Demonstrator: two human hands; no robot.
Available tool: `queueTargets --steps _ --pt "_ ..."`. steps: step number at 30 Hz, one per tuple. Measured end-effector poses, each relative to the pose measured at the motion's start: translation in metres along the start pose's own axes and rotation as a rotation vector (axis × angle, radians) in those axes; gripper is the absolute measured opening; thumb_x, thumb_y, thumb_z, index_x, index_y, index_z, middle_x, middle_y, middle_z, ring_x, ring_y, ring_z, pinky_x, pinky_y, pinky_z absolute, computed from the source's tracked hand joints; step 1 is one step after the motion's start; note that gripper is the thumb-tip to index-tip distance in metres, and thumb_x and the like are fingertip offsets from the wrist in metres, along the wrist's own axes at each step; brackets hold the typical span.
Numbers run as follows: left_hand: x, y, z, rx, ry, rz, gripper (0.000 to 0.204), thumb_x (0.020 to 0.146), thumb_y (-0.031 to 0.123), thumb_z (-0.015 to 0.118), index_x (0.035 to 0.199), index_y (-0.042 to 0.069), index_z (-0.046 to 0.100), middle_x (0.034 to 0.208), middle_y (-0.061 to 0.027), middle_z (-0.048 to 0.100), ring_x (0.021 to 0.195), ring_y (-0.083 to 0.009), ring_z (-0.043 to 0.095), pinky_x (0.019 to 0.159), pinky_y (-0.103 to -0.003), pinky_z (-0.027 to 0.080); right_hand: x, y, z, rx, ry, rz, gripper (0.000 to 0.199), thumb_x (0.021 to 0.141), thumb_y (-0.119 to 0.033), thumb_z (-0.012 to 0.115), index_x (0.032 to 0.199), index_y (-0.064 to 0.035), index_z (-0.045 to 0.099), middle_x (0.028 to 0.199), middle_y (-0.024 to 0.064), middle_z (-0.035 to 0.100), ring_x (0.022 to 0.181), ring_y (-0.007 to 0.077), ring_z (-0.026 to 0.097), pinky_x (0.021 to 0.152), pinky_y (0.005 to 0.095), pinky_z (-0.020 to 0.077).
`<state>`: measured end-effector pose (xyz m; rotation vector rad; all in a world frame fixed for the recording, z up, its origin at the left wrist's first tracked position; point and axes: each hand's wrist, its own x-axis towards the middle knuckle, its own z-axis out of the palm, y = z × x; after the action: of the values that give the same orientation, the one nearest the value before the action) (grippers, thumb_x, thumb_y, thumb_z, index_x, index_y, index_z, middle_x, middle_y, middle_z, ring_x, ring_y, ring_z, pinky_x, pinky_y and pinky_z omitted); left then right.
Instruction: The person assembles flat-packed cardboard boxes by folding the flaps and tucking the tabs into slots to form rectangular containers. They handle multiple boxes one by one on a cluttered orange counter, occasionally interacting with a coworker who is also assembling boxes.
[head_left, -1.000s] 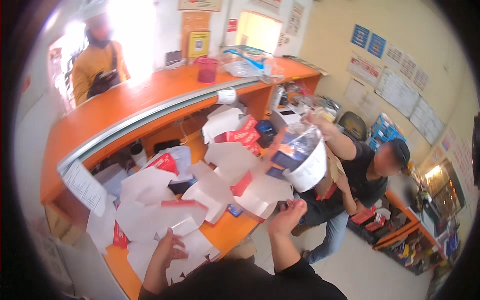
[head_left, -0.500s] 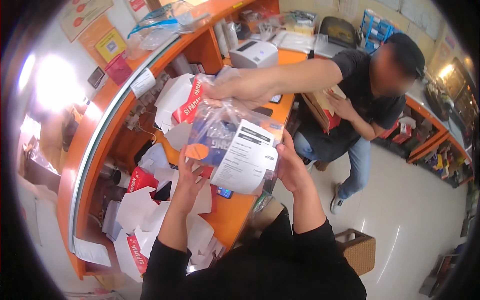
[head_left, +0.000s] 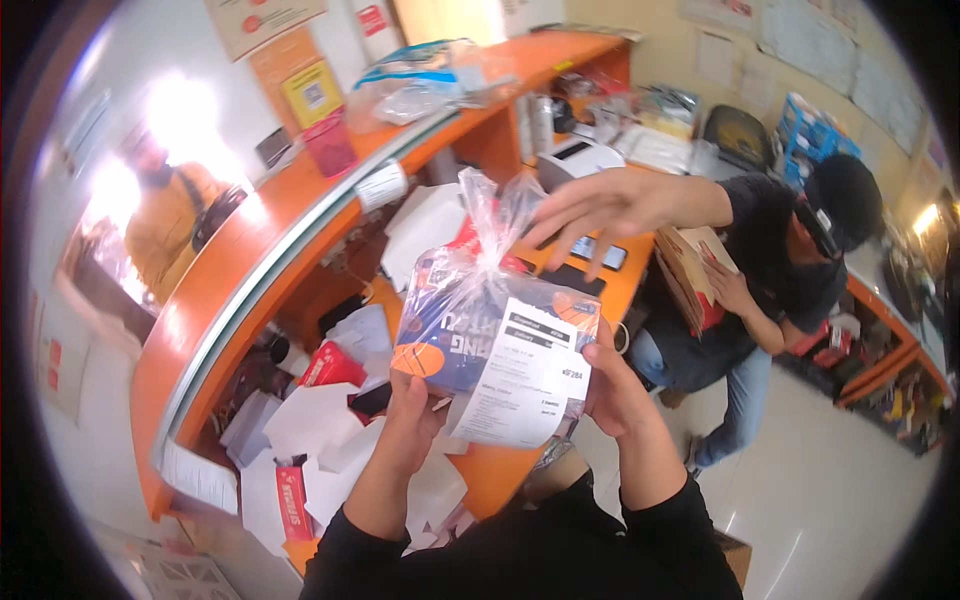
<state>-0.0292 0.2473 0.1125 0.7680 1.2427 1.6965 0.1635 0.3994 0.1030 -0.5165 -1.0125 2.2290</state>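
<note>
Between my hands is a dark blue and orange box (head_left: pixel 440 312) inside a clear plastic bag, whose top is gathered and knotted (head_left: pixel 488 258). A white printed receipt (head_left: pixel 522 380) lies on the bag's front. My left hand (head_left: pixel 410 425) grips the lower left edge, fingers partly hidden beneath. At the right edge, my right hand (head_left: pixel 618 388) holds it with the thumb on the front. A co-worker's hand (head_left: pixel 625 208) is stretched out beside the knot, fingers spread and apparently free of the bag. Their other hand (head_left: pixel 728 288) holds a brown paper bag (head_left: pixel 685 272).
Below is an orange counter (head_left: pixel 490 470) with unfolded white and red cartons (head_left: pixel 340 435). Phones (head_left: pixel 598 252) and a white printer (head_left: pixel 575 160) sit farther back. A raised orange ledge (head_left: pixel 260 235) curves along the left, with a person in yellow (head_left: pixel 165 225) beyond it.
The co-worker's hand has let go of the bag's top and opened. The bagged box stays in both my hands. The view has shifted, bringing in the person beyond the ledge.
</note>
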Motion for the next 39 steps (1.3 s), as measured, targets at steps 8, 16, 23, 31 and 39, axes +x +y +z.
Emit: queueTargets --steps 8,16,23,31,39 --pt "-0.045 0.074 -0.064 -0.069 0.121 0.123 0.067 0.096 0.043 0.046 0.146 0.017 0.011 0.141 -0.0077 0.034 0.128 -0.0268 0.038 0.103 -0.048 0.034 0.052 0.006 0.105 -0.054 -0.288 0.196 0.071 0.076 -0.045 0.067 0.134 -0.0096 0.044 0.124 0.0105 0.058 0.112 0.0285 0.058 0.091 0.0505 0.0480" --pt "-0.070 0.180 -0.139 0.049 0.263 0.252 0.067 0.096 0.044 0.047 0.149 0.019 0.015 0.142 -0.0085 0.033 0.127 -0.0271 0.039 0.102 -0.046 0.036 0.121 0.003 0.257 -0.215 -0.495 0.317 0.073 0.075 -0.053 0.058 0.135 -0.0134 0.046 0.132 0.0088 0.054 0.119 0.0310 0.052 0.096 0.0601 0.0370" --pt "-0.062 0.244 -0.231 0.047 0.396 0.493 0.067 0.093 0.050 0.048 0.146 0.015 0.025 0.148 -0.0137 0.028 0.128 -0.0277 0.041 0.104 -0.048 0.034 0.204 0.045 0.368 -0.178 -0.678 0.373 0.072 0.076 -0.054 0.055 0.137 -0.0159 0.045 0.135 0.0091 0.051 0.121 0.0326 0.050 0.097 0.0583 0.0376" --pt "-0.133 0.164 -0.221 0.351 0.701 0.845 0.062 0.091 0.028 0.058 0.140 0.004 0.029 0.143 -0.0173 0.033 0.124 -0.0273 0.044 0.100 -0.043 0.041 0.262 0.103 0.480 -0.310 -0.609 0.308 0.064 0.079 -0.052 0.049 0.133 -0.0178 0.043 0.127 0.0084 0.052 0.111 0.0315 0.055 0.095 0.0581 0.0411" --pt "-0.221 0.057 -0.208 0.270 0.456 0.518 0.053 0.086 0.001 0.058 0.136 0.003 0.038 0.136 -0.0131 0.043 0.120 -0.0243 0.050 0.098 -0.038 0.042 0.353 0.155 0.501 -0.255 -0.596 0.483 0.054 0.078 -0.049 0.056 0.120 -0.0150 0.048 0.119 0.0067 0.049 0.096 0.0252 0.051 0.078 0.0541 0.0472"
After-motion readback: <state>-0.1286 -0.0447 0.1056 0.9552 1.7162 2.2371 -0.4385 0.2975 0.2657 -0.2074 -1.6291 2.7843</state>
